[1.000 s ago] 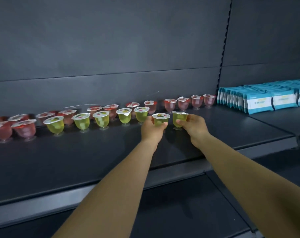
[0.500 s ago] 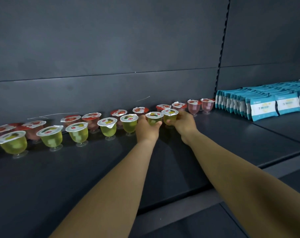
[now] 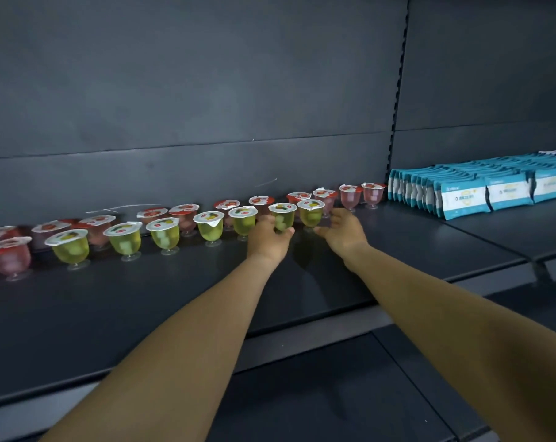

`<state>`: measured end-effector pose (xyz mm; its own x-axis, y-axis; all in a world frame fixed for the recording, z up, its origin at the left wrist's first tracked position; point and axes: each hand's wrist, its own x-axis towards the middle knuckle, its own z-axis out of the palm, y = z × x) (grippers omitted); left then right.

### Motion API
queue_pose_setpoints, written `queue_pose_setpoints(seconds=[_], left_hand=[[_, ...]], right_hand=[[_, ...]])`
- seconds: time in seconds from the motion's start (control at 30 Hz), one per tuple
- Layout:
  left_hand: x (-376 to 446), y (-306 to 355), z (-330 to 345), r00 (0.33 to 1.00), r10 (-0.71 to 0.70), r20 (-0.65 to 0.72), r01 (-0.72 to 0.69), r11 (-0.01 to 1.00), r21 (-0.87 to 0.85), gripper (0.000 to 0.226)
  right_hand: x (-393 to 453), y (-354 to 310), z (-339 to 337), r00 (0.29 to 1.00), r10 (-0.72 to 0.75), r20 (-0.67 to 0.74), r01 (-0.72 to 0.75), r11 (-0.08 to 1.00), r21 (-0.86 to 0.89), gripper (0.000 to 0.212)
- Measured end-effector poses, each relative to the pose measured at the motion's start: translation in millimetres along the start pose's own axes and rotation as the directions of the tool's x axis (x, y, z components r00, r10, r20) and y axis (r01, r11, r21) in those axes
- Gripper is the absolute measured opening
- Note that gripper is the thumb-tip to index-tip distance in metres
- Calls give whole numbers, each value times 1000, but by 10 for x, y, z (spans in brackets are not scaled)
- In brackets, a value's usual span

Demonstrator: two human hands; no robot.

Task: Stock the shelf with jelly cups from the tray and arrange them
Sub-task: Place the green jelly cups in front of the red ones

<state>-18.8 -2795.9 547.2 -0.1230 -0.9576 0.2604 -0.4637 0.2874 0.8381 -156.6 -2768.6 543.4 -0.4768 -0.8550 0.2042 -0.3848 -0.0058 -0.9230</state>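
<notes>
Two rows of jelly cups [image 3: 165, 232] already line the shelf [image 3: 142, 301], red behind green. Left hand [image 3: 268, 239] grips a green cup [image 3: 282, 216]; right hand [image 3: 343, 232] hovers loose-fingered beside the last green one [image 3: 311, 213]. No tray in view, so probably mostly done.

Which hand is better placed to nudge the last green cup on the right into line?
Probably the right hand: it is open and sits just beside that green cup. The left hand is busy gripping the neighbouring cup.
</notes>
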Motion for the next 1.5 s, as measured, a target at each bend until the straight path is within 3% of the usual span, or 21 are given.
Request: queue_pose_setpoints(seconds=[0.1, 0.2, 0.27, 0.4, 0.5, 0.67, 0.97, 1.2, 1.33, 1.5], left_hand=[[-286, 119, -235, 969, 233, 76, -245, 921, 303, 38], [-579, 276, -505, 900, 390, 196, -425, 678, 600, 46], [-815, 388, -664, 879, 404, 254, -454, 543, 706, 52], [-1396, 538, -939, 877, 399, 269, -445, 456, 771, 60], [-1878, 491, -1044, 881, 403, 249, -433, 472, 768, 63], [-2633, 104, -1009, 918, 328, 221, -382, 587, 713, 60], [-3502, -1315, -450, 930, 29, 366, -291, 668, 685, 59], [-4208, -2894, 339, 830, -247, 501, -194, 713, 674, 55], [-4675, -3767, 812, 726, -416, 547, -135, 694, 707, 58], [-5169, -4611, 1253, 630, -513, 582, -93, 695, 713, 58]], right_hand=[[-371, -102, -196, 983, -173, 54, 181, 962, -204, 50], [-735, -253, -372, 925, -353, 142, 379, 830, -409, 57], [-983, -374, -483, 876, -436, 207, 477, 712, -516, 64], [-1536, -537, -667, 798, -514, 315, 584, 532, -612, 76], [-1993, -495, -738, 779, -533, 329, 607, 512, -608, 76], [-2676, -91, -686, 781, -491, 386, 621, 541, -567, 72], [-3404, 1295, -275, 786, -245, 568, 586, 589, -556, 72], [-3959, 2927, 161, 776, 37, 629, 458, 652, -604, 67], [-4300, 3889, 393, 721, 221, 657, 386, 659, -645, 68], [-4739, 4881, 645, 650, 376, 660, 269, 699, -663, 71]])
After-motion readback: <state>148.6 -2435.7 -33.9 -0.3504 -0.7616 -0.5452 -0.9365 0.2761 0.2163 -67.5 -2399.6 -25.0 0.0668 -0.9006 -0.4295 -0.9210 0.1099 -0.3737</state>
